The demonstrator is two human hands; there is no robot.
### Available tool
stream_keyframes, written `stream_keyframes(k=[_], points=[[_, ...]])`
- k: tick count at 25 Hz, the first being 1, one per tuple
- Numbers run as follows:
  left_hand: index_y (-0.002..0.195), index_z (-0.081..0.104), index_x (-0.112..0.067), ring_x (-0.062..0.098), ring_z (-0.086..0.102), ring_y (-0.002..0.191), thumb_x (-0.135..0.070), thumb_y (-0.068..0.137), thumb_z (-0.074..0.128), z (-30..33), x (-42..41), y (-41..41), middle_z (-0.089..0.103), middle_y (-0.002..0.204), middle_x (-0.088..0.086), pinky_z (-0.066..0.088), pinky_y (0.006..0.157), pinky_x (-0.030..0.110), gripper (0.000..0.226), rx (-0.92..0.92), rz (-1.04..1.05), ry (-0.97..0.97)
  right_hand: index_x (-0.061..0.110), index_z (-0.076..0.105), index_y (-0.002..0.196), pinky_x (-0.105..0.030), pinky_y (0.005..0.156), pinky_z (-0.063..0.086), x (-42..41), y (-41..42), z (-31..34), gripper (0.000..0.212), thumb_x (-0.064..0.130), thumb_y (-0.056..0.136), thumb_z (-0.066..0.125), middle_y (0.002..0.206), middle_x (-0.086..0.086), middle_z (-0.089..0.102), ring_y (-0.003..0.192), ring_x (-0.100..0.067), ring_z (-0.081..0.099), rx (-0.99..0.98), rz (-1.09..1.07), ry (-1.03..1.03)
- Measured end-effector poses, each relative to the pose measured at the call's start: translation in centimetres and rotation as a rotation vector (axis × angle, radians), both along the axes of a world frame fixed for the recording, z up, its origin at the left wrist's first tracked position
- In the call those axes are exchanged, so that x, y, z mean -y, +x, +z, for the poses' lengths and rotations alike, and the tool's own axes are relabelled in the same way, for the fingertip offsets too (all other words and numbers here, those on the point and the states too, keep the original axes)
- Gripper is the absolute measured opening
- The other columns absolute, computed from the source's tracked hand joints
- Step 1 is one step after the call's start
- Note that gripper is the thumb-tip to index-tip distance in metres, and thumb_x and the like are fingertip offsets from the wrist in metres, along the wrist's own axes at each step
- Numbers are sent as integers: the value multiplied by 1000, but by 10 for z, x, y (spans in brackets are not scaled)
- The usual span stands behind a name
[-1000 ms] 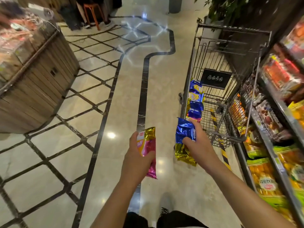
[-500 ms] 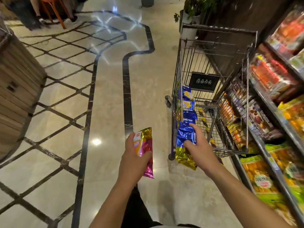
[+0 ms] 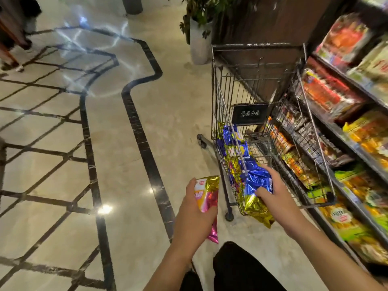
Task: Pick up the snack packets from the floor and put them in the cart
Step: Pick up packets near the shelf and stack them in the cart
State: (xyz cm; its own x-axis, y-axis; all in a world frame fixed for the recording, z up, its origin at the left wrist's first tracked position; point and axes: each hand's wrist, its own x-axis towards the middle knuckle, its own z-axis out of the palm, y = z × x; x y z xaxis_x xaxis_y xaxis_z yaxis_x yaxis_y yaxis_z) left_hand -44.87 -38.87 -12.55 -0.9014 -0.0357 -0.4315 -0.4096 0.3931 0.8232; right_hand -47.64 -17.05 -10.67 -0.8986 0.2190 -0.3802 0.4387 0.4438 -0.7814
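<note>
Parked against stocked grocery shelving (image 3: 340, 141) on the right: a dark wire-mesh shopping cart (image 3: 258, 85), basket already holding several blue and gold foil snack packets (image 3: 233, 143) along its near left wall. Polished beige marble floor (image 3: 172, 114) around it, no loose packets visible in this view.

Held at the cart's near left corner, level with the rim: a crinkled blue-and-gold foil packet (image 3: 257, 190), right hand (image 3: 277, 196) gripping it, fingers (image 3: 262, 193) wrapped round its middle. Lower and just left of the cart, outside the basket: a pink-and-gold foil packet (image 3: 206, 198), left hand (image 3: 195, 219) clasped on it, fingers curled over its near face.

Best handled one at a time, probably: lift the blue packet clear over the top wire rather than against the mesh, carry well inside, then let go low onto the pile to avoid snagging or bouncing out. Afterwards, raise the pink packet above the rim the same way.
</note>
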Motion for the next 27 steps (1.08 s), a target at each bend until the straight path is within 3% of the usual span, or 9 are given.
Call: stream_keyframes(k=[3, 9, 14, 18, 23, 27], points=[[148, 14, -50, 0, 58, 89, -29, 89, 69, 3, 6, -41, 45, 114, -19, 58, 86, 32, 83, 16, -66, 8, 38, 35, 144, -35, 76, 48, -2, -18, 1, 64, 12, 90, 59, 109, 8, 65, 90, -14, 62, -1, -61, 5], [145, 18, -51, -5, 59, 85, -29, 90, 69, 8, -10, -137, 50, 108, -22, 57, 80, 24, 79, -31, -173, 0, 41, 36, 139, -28, 71, 44, -17, -80, -10, 60, 12, 92, 59, 110, 11, 63, 89, -9, 61, -5, -172, -58], [131, 21, -59, -6, 63, 77, -24, 88, 71, 24, -53, -219, 51, 96, -30, 57, 73, 24, 75, -34, -313, -43, 37, 39, 141, -19, 57, 43, -50, -132, -16, 62, 8, 90, 58, 103, 4, 66, 65, -4, 55, -9, -299, -111], [139, 26, -53, 2, 67, 90, -22, 84, 72, 30, -97, -279, 61, 107, -25, 59, 84, 37, 79, -65, -458, -47, 39, 39, 140, -32, 69, 48, -78, -163, -22, 63, 12, 88, 61, 106, 4, 66, 77, -15, 63, -33, -408, -107], [146, 26, -44, 5, 68, 96, -30, 77, 72, 26, -147, -344, 65, 119, -13, 57, 90, 38, 84, -89, -625, -60, 37, 37, 143, -40, 69, 49, -109, -195, -36, 60, 16, 92, 59, 105, 0, 65, 73, -22, 61, -62, -556, -139], [144, 24, -47, 9, 69, 93, -30, 79, 72, 11, -188, -402, 66, 112, -15, 57, 88, 42, 83, -36, -771, -102, 40, 37, 140, -30, 58, 43, -120, -228, -47, 59, 11, 92, 57, 99, 1, 67, 61, -15, 52, -56, -712, -204]])
